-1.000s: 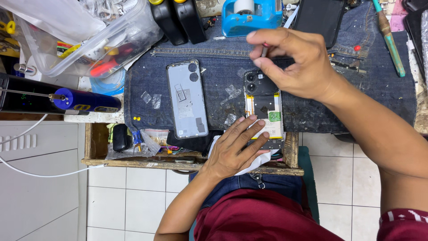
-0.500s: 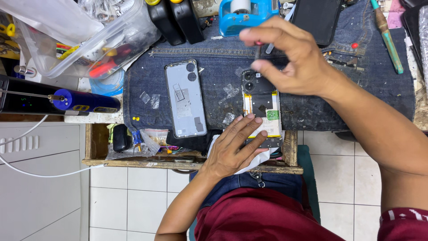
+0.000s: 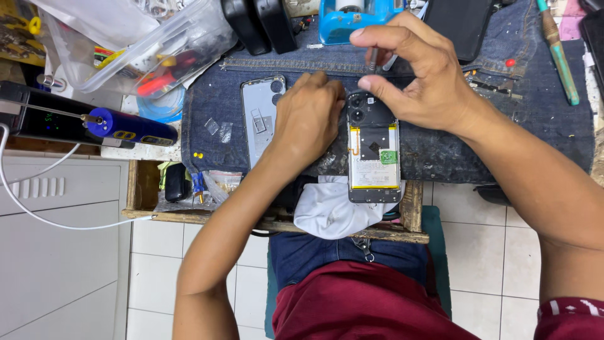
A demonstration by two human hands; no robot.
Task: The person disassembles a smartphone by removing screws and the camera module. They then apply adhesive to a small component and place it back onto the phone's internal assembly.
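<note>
Clear plastic tub [image 3: 151, 47], upper left of left hand [image 3: 308, 116]: assorted coloured tools. Opened phone [image 3: 374, 148]: below right hand [image 3: 418, 75], which pinches a small screwdriver [image 3: 374, 60]; left hand, fingers curled loosely, rests beside it, holding nothing.

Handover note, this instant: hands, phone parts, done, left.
Right hand: pinches a thin metal tool upright at the camera end of the opened phone.
Left hand: palm down on the denim mat, at the phone's left edge, partly over the removed back cover.
Done: back cover off, lying left of the phone; battery and internals exposed.
Left: phone not yet closed; whether the tool tip touches it cannot be told.
</note>
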